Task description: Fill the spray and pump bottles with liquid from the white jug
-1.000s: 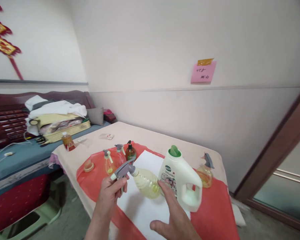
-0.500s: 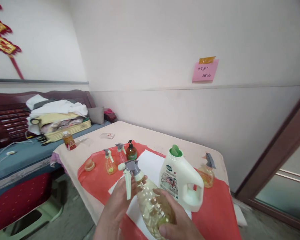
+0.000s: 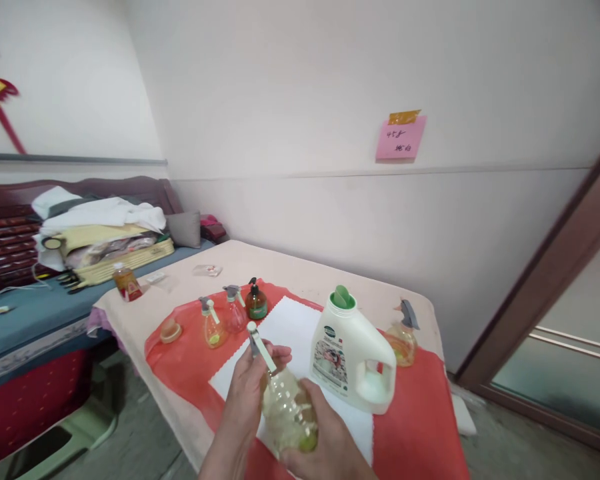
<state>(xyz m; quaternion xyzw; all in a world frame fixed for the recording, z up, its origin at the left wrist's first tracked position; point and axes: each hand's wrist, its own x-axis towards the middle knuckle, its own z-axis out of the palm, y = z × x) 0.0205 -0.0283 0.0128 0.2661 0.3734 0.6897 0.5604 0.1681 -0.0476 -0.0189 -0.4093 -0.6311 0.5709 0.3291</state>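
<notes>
A yellowish, faceted spray bottle (image 3: 286,407) is held between my two hands above a white sheet (image 3: 290,320). My left hand (image 3: 253,383) is closed around its neck and grey-and-white trigger head, whose lever points up and toward me. Lower down, my right hand (image 3: 325,433) wraps the bottle's body, with the thumb near the base. Just beyond my right hand stands a white handled jug (image 3: 325,327) with a green cap (image 3: 342,297). Part of the spray head is hidden behind the left fingers.
On the red cover (image 3: 180,367) stand an orange spray bottle (image 3: 213,330), a pink spray bottle (image 3: 236,317), a dark pump bottle (image 3: 256,303) and a round lid (image 3: 171,331). Another spray bottle (image 3: 404,343) is at the right. A drink bottle (image 3: 127,283) sits on the table's left edge.
The spray bottle has turned in my hands, so its trigger head now faces differently and the lever points toward me. My left hand now wraps the neck. The view has shifted slightly right.
</notes>
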